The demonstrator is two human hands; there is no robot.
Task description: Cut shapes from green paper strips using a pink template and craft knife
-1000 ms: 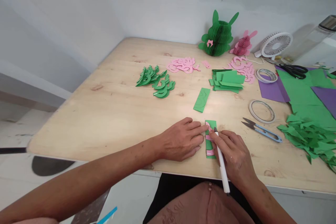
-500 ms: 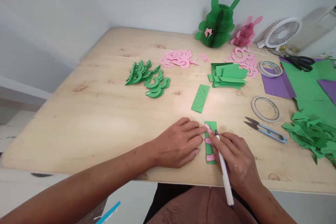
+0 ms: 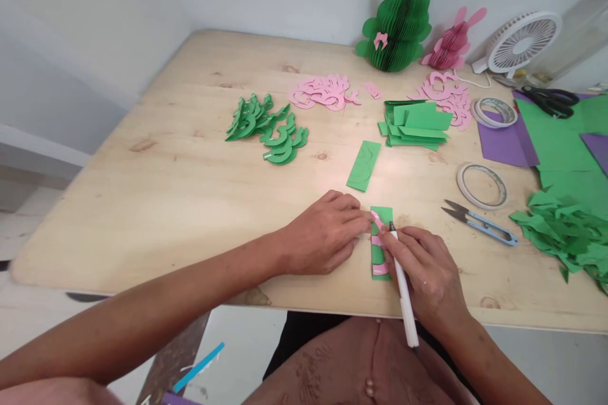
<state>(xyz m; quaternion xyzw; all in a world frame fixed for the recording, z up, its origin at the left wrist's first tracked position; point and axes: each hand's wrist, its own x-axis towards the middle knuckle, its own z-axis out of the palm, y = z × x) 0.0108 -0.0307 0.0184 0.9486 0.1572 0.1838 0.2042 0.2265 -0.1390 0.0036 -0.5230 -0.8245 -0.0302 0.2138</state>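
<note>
A narrow green paper strip point(image 3: 381, 210) lies upright before me with a pink paper cutout point(image 3: 379, 269) on top, its curved outline partly covered by fingers. My left hand point(image 3: 327, 234) rests flat on the table from the left, fingers stretched out and the index fingertip on the cutout's upper edge. In my right hand point(image 3: 430, 272) is a white pen point(image 3: 405, 304), its body slanting down toward me, while the fingertips press at the cutout's right side. Whether the pen touches the paper I cannot tell. Just beyond lies another green strip point(image 3: 363, 166) with a drawn curved outline.
Green cutouts point(image 3: 285, 139) and pink cutouts point(image 3: 325, 92) lie farther back, near stacked green strips point(image 3: 418, 123). Blue-handled thread snips point(image 3: 489, 226), tape rolls point(image 3: 482, 185), and green scraps point(image 3: 560, 228) are on the right. Behind stand paper rabbits point(image 3: 396, 25) and a fan point(image 3: 522, 44).
The view has tilted down slightly, so everything sits higher in the picture. Both hands, the strip and the pen keep nearly the same places relative to each other.
</note>
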